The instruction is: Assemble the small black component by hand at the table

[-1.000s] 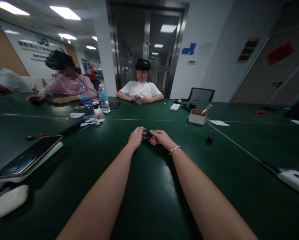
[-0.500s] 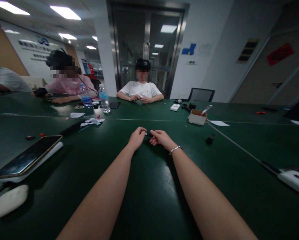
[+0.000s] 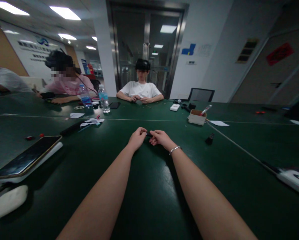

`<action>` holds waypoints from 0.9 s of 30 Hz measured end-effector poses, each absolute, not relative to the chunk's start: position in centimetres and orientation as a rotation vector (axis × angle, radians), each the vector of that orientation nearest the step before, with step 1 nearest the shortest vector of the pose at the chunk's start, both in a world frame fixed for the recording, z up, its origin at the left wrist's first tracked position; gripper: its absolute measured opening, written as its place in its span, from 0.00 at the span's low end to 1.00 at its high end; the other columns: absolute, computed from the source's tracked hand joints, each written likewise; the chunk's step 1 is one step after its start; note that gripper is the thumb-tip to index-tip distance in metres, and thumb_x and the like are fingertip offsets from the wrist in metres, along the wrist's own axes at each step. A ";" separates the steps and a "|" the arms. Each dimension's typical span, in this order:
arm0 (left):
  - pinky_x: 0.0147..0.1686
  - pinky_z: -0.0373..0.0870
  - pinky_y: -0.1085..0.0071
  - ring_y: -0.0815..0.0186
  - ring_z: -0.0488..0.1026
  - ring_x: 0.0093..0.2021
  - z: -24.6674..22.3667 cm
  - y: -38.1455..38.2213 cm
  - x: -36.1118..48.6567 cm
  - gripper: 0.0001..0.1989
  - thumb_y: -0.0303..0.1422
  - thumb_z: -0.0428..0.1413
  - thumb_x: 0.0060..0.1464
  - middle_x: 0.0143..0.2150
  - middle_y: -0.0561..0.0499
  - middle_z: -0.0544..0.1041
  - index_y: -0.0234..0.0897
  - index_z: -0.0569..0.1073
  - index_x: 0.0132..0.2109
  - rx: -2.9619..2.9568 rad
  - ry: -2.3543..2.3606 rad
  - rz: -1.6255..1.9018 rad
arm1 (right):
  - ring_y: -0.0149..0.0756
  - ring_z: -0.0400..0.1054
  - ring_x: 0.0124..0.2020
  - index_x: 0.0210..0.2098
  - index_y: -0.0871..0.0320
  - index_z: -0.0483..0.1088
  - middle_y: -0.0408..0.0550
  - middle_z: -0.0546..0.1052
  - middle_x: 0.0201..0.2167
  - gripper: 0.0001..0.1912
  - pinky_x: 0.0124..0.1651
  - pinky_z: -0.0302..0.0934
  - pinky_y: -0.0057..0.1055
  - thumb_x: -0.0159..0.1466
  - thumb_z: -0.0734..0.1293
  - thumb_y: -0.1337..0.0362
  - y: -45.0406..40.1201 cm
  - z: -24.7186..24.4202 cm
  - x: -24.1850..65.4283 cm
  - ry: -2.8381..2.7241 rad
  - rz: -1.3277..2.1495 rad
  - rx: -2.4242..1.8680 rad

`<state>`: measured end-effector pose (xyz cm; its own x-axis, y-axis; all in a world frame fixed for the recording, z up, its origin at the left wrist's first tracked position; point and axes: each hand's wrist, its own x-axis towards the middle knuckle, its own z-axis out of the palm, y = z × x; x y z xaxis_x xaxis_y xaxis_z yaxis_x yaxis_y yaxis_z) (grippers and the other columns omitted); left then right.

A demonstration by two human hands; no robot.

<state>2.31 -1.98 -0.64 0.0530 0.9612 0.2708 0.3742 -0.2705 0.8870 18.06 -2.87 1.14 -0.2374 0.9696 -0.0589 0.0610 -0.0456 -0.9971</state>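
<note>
A small black object [image 3: 148,134] lies between my two hands, just above the dark green table [image 3: 149,186]. My left hand [image 3: 137,136] pinches its left end between thumb and fingers. The thumb and curled fingers of my right hand [image 3: 160,138] close on its right end. A silver bracelet [image 3: 175,150] circles my right wrist. Fingers cover much of the object, so its full shape is hidden.
A phone [image 3: 26,156] and a white rounded item [image 3: 10,201] lie at left. A small box [image 3: 197,117], a black piece [image 3: 210,139] and a white device [image 3: 296,180] are at right. Two bottles [image 3: 103,100] stand farther back. A person [image 3: 141,90] sits opposite.
Less of the bright, silvery part between my fingertips shows now. My hands have otherwise hardly moved. At the far left, a person's hand has shifted slightly to the right.
</note>
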 end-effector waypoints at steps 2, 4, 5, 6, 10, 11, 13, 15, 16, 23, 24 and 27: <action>0.32 0.62 0.73 0.69 0.69 0.30 -0.7 -2.0 2.3 0.11 0.37 0.49 0.54 0.31 0.52 0.74 0.39 0.72 0.40 1.704 1.332 1.205 | 0.28 0.69 0.16 0.29 0.61 0.64 0.47 0.75 0.17 0.11 0.20 0.66 0.21 0.66 0.63 0.62 -2.9 1.1 18.1 -1.400 1.402 -1.166; 0.30 0.62 0.72 0.68 0.68 0.27 -0.7 -1.9 2.3 0.13 0.39 0.47 0.56 0.26 0.53 0.73 0.39 0.72 0.40 1.695 1.333 1.184 | 0.28 0.69 0.16 0.29 0.61 0.64 0.47 0.75 0.17 0.11 0.20 0.66 0.21 0.66 0.63 0.62 -2.9 1.2 18.1 -1.406 1.403 -1.165; 0.30 0.62 0.73 0.68 0.68 0.27 -0.8 -1.9 2.3 0.13 0.39 0.47 0.56 0.26 0.53 0.72 0.39 0.72 0.40 1.700 1.336 1.185 | 0.28 0.69 0.17 0.29 0.62 0.64 0.47 0.75 0.17 0.11 0.20 0.66 0.21 0.66 0.63 0.62 -2.9 1.2 18.1 -1.409 1.402 -1.165; 0.30 0.62 0.73 0.68 0.68 0.27 -0.8 -1.9 2.3 0.12 0.38 0.48 0.55 0.26 0.53 0.73 0.39 0.72 0.41 1.713 1.338 1.193 | 0.28 0.69 0.17 0.29 0.62 0.64 0.47 0.75 0.17 0.10 0.20 0.66 0.21 0.66 0.63 0.63 -2.9 1.2 18.1 -1.410 1.398 -1.164; 0.30 0.62 0.73 0.69 0.68 0.28 -1.0 -1.7 2.2 0.12 0.38 0.48 0.56 0.29 0.53 0.73 0.39 0.72 0.41 1.738 1.333 1.196 | 0.28 0.69 0.16 0.30 0.62 0.64 0.47 0.75 0.17 0.10 0.20 0.66 0.21 0.66 0.62 0.63 -3.0 1.3 18.0 -1.405 1.402 -1.170; 0.29 0.61 0.72 0.69 0.67 0.27 -1.1 -1.7 2.2 0.13 0.39 0.46 0.57 0.27 0.53 0.73 0.39 0.72 0.41 1.743 1.336 1.186 | 0.28 0.69 0.16 0.30 0.62 0.64 0.47 0.74 0.17 0.10 0.20 0.66 0.21 0.66 0.62 0.63 -2.9 1.3 18.0 -1.405 1.403 -1.170; 0.29 0.61 0.73 0.69 0.67 0.27 -1.1 -1.7 2.2 0.13 0.39 0.45 0.57 0.27 0.53 0.73 0.39 0.72 0.40 1.760 1.340 1.187 | 0.28 0.69 0.16 0.30 0.62 0.65 0.46 0.74 0.17 0.09 0.20 0.66 0.20 0.66 0.63 0.64 -2.9 1.2 18.0 -1.407 1.403 -1.171; 0.29 0.61 0.73 0.69 0.68 0.28 -1.1 -1.7 2.1 0.11 0.37 0.48 0.55 0.30 0.52 0.74 0.39 0.72 0.41 1.763 1.330 1.207 | 0.28 0.69 0.16 0.30 0.62 0.65 0.46 0.74 0.17 0.09 0.20 0.66 0.21 0.65 0.63 0.64 -2.9 1.2 18.0 -1.408 1.398 -1.174; 0.29 0.61 0.73 0.69 0.68 0.28 -1.1 -1.8 2.1 0.11 0.37 0.48 0.55 0.30 0.52 0.73 0.39 0.72 0.41 1.757 1.318 1.206 | 0.28 0.69 0.16 0.31 0.62 0.65 0.46 0.74 0.17 0.09 0.20 0.66 0.21 0.66 0.63 0.64 -2.8 1.2 18.0 -1.408 1.398 -1.177; 0.27 0.59 0.74 0.70 0.66 0.25 -0.9 -1.9 2.2 0.12 0.38 0.47 0.56 0.25 0.55 0.70 0.39 0.71 0.42 1.727 1.324 1.192 | 0.27 0.69 0.17 0.32 0.63 0.65 0.46 0.74 0.17 0.08 0.20 0.66 0.20 0.67 0.61 0.66 -2.9 1.2 18.0 -1.432 1.398 -1.170; 0.27 0.59 0.74 0.70 0.66 0.25 -0.9 -1.9 2.2 0.12 0.38 0.47 0.56 0.25 0.55 0.70 0.39 0.71 0.42 1.723 1.326 1.192 | 0.27 0.69 0.17 0.32 0.63 0.65 0.46 0.74 0.17 0.08 0.20 0.66 0.20 0.67 0.61 0.66 -2.9 1.2 18.0 -1.433 1.398 -1.173; 0.27 0.60 0.73 0.70 0.65 0.25 -0.8 -1.9 2.2 0.13 0.38 0.45 0.57 0.25 0.54 0.70 0.39 0.72 0.41 1.718 1.338 1.182 | 0.27 0.69 0.16 0.32 0.63 0.65 0.46 0.74 0.17 0.08 0.20 0.65 0.20 0.67 0.61 0.66 -2.9 1.3 18.0 -1.432 1.409 -1.174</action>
<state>2.22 -1.92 -0.82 0.0718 0.9633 0.2585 0.3757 -0.2662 0.8877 17.95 -2.93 1.26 -0.2573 0.9640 -0.0673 0.0830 -0.0474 -0.9954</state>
